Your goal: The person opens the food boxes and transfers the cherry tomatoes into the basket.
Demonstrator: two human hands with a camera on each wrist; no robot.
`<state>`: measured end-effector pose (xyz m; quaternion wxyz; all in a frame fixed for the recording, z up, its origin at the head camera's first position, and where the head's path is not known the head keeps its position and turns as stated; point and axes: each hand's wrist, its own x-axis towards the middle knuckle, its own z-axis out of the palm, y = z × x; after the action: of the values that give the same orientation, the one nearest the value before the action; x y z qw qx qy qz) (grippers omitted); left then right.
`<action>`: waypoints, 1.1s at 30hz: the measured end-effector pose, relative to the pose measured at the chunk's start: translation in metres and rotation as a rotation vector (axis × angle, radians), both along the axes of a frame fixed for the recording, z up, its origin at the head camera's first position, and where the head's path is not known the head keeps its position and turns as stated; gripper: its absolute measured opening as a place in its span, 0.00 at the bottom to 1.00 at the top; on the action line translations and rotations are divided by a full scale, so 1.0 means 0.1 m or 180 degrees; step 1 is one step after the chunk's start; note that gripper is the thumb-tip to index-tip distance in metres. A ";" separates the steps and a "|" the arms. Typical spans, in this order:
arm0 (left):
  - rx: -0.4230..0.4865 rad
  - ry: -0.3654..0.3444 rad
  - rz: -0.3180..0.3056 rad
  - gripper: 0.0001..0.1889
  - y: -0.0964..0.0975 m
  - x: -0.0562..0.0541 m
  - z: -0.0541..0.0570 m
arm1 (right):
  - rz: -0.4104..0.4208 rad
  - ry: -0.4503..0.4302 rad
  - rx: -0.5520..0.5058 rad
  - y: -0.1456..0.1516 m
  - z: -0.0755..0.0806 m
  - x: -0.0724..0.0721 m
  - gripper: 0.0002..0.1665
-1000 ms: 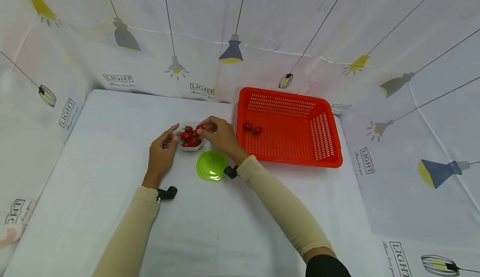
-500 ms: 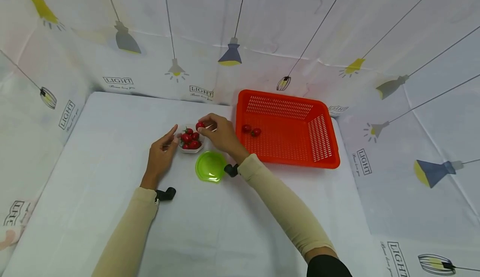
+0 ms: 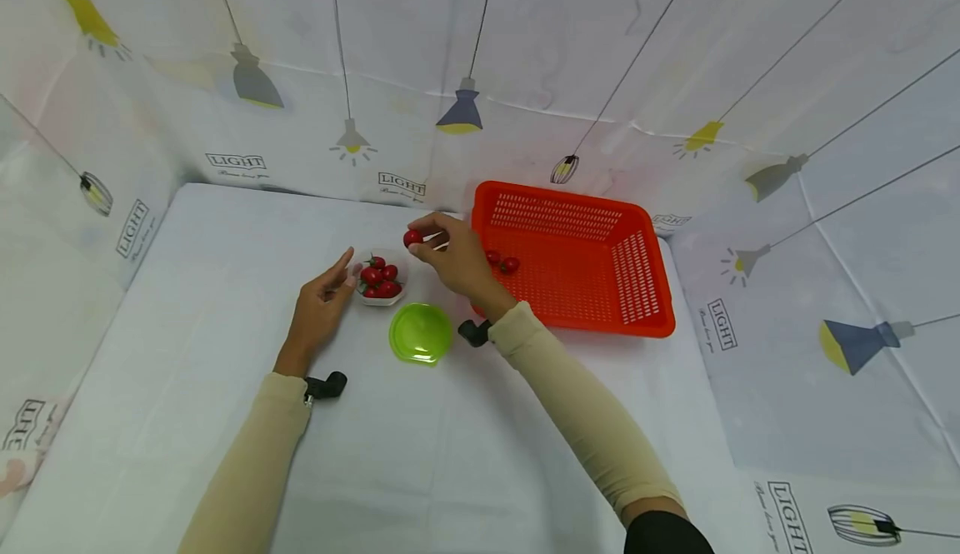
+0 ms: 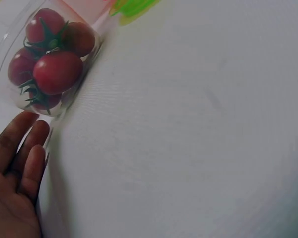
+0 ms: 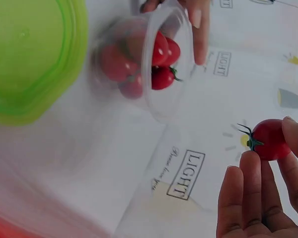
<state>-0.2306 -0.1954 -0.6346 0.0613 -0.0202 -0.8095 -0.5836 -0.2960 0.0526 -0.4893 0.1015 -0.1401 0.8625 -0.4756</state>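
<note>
My right hand (image 3: 457, 258) pinches a cherry tomato (image 3: 413, 237) between thumb and fingers, above the table between the container and the basket. In the right wrist view this tomato (image 5: 269, 140) shows its green stem. Several more cherry tomatoes (image 4: 58, 72) lie in a small clear plastic container (image 5: 156, 101). At the container's left side is my left hand (image 3: 318, 308), its fingers fairly straight and its fingertips at the wall; the left wrist view shows the fingers (image 4: 34, 166) relaxed. A green lid (image 3: 421, 334) lies flat on the table, nearer me than the container.
An orange-red plastic basket (image 3: 577, 321) with slotted sides stands at the back right. Two cherry tomatoes (image 3: 509, 265) sit inside, near its left wall. The white table (image 3: 390, 454) meets a lamp-printed backdrop (image 3: 300, 146) behind.
My right hand has lifted a cherry tomato out of the container and carried it up and to the right. The left hand stays beside the container.
</note>
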 end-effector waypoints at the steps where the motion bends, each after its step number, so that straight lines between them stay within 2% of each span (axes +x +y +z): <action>1: 0.0023 -0.0010 -0.0015 0.27 -0.01 0.00 0.00 | -0.0047 -0.0018 -0.0020 0.03 0.03 -0.01 0.16; 7: 0.0151 0.0001 -0.0172 0.26 -0.05 -0.01 0.01 | -0.0229 -0.0034 -0.0200 0.27 0.14 -0.07 0.18; 15: 0.0335 -0.0073 -0.0290 0.27 -0.08 -0.01 0.00 | -0.0428 -0.0097 -0.0361 0.66 0.20 -0.19 0.19; 19: 0.0343 -0.0085 -0.0363 0.29 -0.10 -0.02 0.01 | -0.0502 -0.0161 -0.0373 0.84 0.18 -0.25 0.20; 23: 0.0254 -0.0195 -0.0391 0.30 -0.12 -0.01 0.03 | -0.0550 -0.0265 -0.0296 0.99 0.13 -0.33 0.20; 33: 0.0364 -0.0423 -0.0406 0.30 -0.13 0.00 0.04 | -0.0728 -0.0727 -0.0018 1.30 -0.03 -0.55 0.20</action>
<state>-0.2305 -0.2086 -0.6308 -0.0287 -0.0294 -0.7742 -0.6316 -0.3513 0.1822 -0.4919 0.1437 0.0138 0.8543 -0.4993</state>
